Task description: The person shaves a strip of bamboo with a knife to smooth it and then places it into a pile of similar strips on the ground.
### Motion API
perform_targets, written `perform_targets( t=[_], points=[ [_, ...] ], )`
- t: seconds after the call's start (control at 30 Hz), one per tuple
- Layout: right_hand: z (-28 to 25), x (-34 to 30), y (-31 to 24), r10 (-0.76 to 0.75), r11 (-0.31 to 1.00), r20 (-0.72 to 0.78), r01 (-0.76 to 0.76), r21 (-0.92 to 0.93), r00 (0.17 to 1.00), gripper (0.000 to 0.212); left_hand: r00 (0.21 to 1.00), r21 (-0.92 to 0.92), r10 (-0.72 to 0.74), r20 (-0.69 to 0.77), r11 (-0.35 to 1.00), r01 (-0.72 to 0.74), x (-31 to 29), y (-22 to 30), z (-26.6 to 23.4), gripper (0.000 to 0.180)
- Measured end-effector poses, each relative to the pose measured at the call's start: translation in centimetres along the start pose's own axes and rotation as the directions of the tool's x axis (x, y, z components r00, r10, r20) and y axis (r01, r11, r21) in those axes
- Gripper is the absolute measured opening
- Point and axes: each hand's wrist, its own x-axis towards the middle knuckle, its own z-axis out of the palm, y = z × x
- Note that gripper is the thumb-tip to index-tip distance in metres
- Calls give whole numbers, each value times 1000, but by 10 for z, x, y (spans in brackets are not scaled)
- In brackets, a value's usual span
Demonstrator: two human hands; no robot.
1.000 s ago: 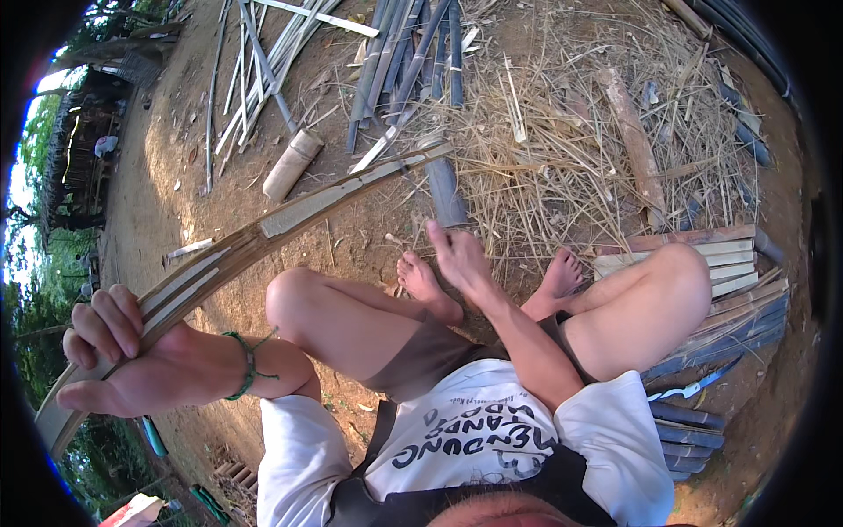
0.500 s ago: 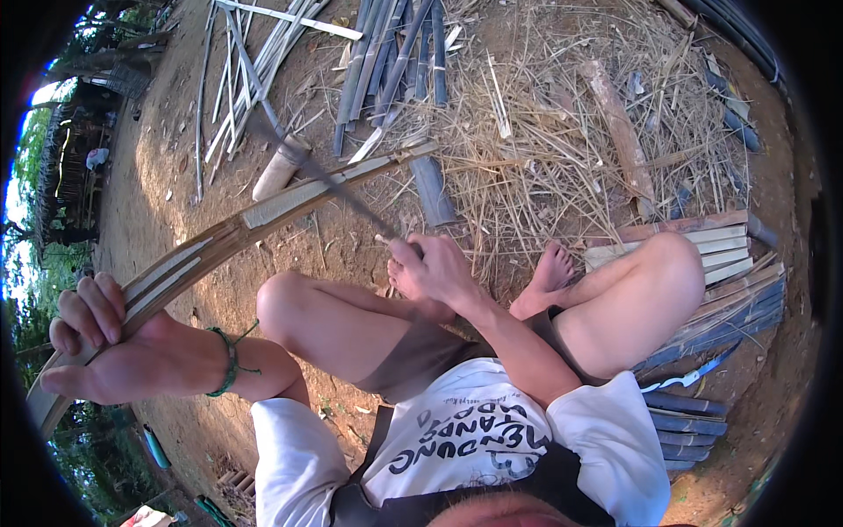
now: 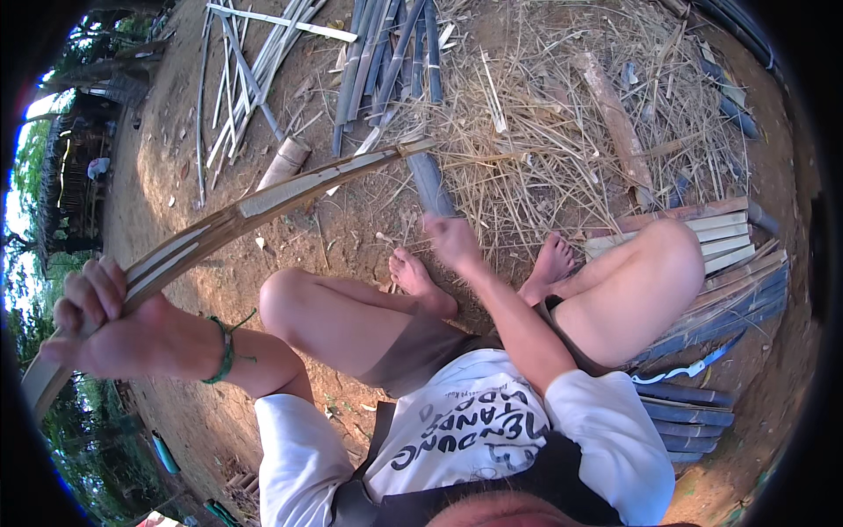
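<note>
My left hand (image 3: 110,312), with a green cord bracelet at the wrist, is wrapped round the near end of a long split bamboo strip (image 3: 233,220). The strip slants up and away to the right, pale split wood showing along its upper face. My right hand (image 3: 452,241) is closed and a little blurred, out in front between my knees and to the right of the strip. A dark long-bladed machete was plain in that fist half a second ago; now its blade is lost to sight. A short bamboo section (image 3: 285,162) lies beyond the strip.
Thin bamboo slats (image 3: 241,83) and dark bamboo poles (image 3: 378,66) lie at the far side. Dry shavings (image 3: 527,149) cover the ground ahead, around a log (image 3: 615,132). Split bamboo (image 3: 702,307) and a curved, pale-blue-handled tool (image 3: 689,371) lie right of my knee.
My right hand has swung forward and right, away from the strip; the blade that crossed above the strip no longer shows. My left hand and the strip have shifted slightly.
</note>
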Motion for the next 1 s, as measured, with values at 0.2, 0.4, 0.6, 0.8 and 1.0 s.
perform_targets(
  t=[0.2,0.4,0.6,0.8,1.0],
  points=[
    [13,-10,-14,24,1000,-55,-25,-17,998,79,993,242,78,-89,969,-54,2,-10,7,53],
    [-1,12,28,61,982,-88,-75,-171,994,81,1000,40,20,9,999,-20,8,-8,9,51],
    [2,-4,-29,73,997,-56,-75,-33,996,79,991,256,95,-92,964,-68,6,-9,22,50],
    [-5,31,50,145,974,-131,-165,-155,981,86,998,190,44,-50,981,-33,9,-8,35,47],
    [-3,19,-17,319,947,95,-320,-7,943,80,997,131,79,16,988,-80,22,-18,14,50]
  ],
)
